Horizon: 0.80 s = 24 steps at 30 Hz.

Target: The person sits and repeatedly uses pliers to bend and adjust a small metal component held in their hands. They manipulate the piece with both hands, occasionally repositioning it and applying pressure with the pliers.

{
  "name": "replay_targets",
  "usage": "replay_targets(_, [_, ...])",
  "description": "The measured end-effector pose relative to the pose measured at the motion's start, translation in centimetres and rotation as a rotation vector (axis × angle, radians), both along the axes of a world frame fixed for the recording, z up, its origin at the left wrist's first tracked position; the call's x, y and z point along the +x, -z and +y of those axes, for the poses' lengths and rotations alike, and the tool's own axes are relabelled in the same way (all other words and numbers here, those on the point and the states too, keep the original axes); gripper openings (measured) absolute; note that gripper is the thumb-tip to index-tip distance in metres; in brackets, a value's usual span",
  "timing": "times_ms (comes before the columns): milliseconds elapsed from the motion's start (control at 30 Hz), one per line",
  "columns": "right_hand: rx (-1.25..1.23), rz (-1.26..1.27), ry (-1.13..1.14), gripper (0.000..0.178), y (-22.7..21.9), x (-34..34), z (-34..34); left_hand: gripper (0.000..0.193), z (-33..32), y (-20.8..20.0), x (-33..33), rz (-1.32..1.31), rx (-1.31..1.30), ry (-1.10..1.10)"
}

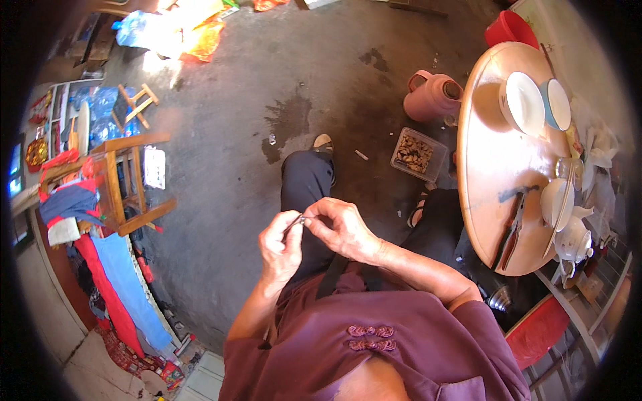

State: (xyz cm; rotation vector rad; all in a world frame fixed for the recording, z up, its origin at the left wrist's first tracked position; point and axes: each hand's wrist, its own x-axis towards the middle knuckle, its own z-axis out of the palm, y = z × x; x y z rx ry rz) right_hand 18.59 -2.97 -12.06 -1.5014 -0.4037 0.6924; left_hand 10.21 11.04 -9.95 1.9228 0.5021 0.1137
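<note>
My left hand [279,246] and my right hand [344,230] meet above my lap, with fingertips pinched together. Between them is a small dark thing [299,221], too small to name; both hands seem to grip it. On the floor ahead and to the right, a clear plastic box [438,171] holds many small brown and pale pieces [414,152]. Neither hand touches the box.
At my right stands a round wooden table [481,150] with a white bowl [523,103], a teapot [572,242] and a dark long-handled tool [511,230]. A pink thermos jug [431,97] stands near it. On the left is a wooden stool [124,184].
</note>
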Motion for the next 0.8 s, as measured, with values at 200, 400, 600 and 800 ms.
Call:
replay_targets(200, [0.144, 0.746, 0.096, 0.015, 12.1, 4.6, 1.8, 0.008, 3.6, 1.9, 4.5, 0.202, -0.176, -0.059])
replay_targets(400, [-0.607, 0.729, 0.501, 0.012, 38.5, 5.9, -4.5, 0.01, 5.9, 4.9, 8.3, 0.349, -0.16, -0.071])
replay_targets(600, [-1.106, 0.112, 0.214, 0.017, 47.4, 7.2, -4.9, 0.013, 6.6, 8.3, 12.7, 0.447, -0.235, -0.105])
replay_targets(800, [-1.354, -0.218, -0.089, 0.015, 51.4, 5.6, -2.7, 0.018, 6.2, 12.2, 15.7, 0.538, -0.336, -0.146])
